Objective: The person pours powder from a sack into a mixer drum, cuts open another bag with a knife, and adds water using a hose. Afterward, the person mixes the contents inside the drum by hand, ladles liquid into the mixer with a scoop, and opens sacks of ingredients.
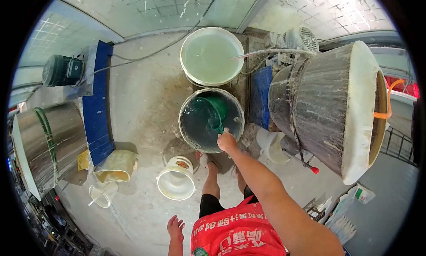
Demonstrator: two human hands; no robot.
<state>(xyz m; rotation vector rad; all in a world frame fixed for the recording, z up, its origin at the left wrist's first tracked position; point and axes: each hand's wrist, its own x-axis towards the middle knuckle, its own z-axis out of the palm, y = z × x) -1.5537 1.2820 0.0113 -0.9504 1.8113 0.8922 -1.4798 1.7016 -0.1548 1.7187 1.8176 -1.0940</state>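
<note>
My right hand (227,141) is closed round the handle of a green plastic dipper (220,106). The dipper's bowl lies tilted, partly sunk in dark grey-green liquid inside a large round bucket (182,132) with a crusted pale rim. Low beside my red apron (235,231), my left hand (176,227) hangs with its fingers apart and holds nothing. Just beyond the bucket stands a second white bucket (183,65), full of cloudy pale-green liquid.
On the right, a big stained drum (319,109) lies tilted, a hose (275,51) running from its side to the far bucket. A steel drum (66,136) and green motor (62,70) are left. A white bucket (176,178) and yellowish container (116,166) sit nearby.
</note>
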